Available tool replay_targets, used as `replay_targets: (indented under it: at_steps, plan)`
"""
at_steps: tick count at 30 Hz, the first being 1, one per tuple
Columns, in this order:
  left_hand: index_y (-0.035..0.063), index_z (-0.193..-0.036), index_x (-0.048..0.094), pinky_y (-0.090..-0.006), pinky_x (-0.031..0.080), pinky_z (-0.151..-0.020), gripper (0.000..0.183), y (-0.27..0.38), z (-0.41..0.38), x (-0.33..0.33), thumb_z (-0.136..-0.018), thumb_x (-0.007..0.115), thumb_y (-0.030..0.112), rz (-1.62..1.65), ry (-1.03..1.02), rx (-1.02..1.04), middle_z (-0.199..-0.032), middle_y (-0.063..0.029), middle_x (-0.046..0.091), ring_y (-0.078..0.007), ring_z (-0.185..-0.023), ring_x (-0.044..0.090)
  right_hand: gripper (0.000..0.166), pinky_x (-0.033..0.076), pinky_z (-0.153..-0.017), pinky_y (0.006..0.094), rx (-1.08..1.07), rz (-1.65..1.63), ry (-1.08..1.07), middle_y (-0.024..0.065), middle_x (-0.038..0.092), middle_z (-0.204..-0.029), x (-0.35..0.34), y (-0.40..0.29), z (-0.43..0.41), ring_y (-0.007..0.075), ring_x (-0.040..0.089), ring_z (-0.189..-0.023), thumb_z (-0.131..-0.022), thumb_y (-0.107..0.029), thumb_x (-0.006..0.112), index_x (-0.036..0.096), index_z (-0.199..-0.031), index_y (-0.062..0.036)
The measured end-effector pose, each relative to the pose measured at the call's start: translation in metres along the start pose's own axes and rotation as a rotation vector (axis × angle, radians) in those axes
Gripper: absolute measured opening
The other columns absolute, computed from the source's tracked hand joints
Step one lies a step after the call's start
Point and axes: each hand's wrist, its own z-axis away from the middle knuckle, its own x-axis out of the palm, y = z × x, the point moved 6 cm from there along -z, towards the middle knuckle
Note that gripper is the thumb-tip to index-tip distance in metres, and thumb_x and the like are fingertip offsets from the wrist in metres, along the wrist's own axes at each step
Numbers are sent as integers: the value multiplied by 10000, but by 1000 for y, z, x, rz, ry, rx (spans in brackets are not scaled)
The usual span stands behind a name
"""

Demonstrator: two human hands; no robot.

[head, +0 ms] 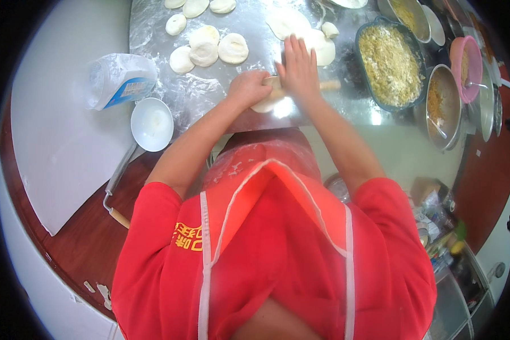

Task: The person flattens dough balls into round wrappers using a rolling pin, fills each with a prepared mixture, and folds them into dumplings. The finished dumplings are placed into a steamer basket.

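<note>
A wooden rolling pin (330, 85) lies crosswise near the front edge of the steel worktop (255, 25). My right hand (299, 70) rests flat over it, fingers stretched forward and thumb apart, hiding part of the pin. My left hand (250, 88) is curled with thumb and fingers at the edge of a dough round (264, 106) under the pin. The pin's left end cannot be made out clearly. Just beyond my right fingertips lie flattened dough sheets (288, 23), with a small dough lump (330, 29) beside them.
Several dough discs (233, 48) lie at the back left, some overlapping. A floury plastic jar (121, 80) and white bowl (152, 125) stand left. On the right are a tub of crumbly yellow filling (391, 63), a metal bowl with a spoon (444, 106) and a pink bowl (465, 70).
</note>
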Motion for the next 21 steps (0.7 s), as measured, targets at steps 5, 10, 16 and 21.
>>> replay_targets:
  at_steps: [5,10,16,21]
  plan:
    - [104,-1147,647,-358,503,-822,366,-81,25,32,-817,602,254,796,279,-282,-1021,-137,688,-241,-942,665,569,282,-1078,524,-88,-36,-262,135,430,-1427,-19,-7,113,302,382,-1334,-869,-294,601,440,-1362,-61]
    - [78,-1135,651,-368,500,-827,367,4,12,4,-822,592,261,114,188,81,-1003,-135,695,-259,-945,665,596,265,-1093,528,-34,-18,29,137,413,-1441,7,-3,-18,302,373,-1340,-877,-332,581,412,-1377,-54]
    - [22,-1105,633,-402,468,-880,345,-69,37,26,-851,567,246,656,302,-296,-1111,-162,657,-310,-1015,617,605,269,-1084,532,-161,-19,-277,160,439,-1414,-12,-13,97,303,403,-1318,-867,-335,596,431,-1362,-30]
    - [34,-1125,616,-366,473,-864,323,-21,39,9,-859,571,211,189,388,34,-1083,-201,645,-313,-1022,613,637,293,-1066,523,-97,-22,45,148,412,-1438,4,-25,-17,299,390,-1326,-866,-306,614,372,-1390,-37]
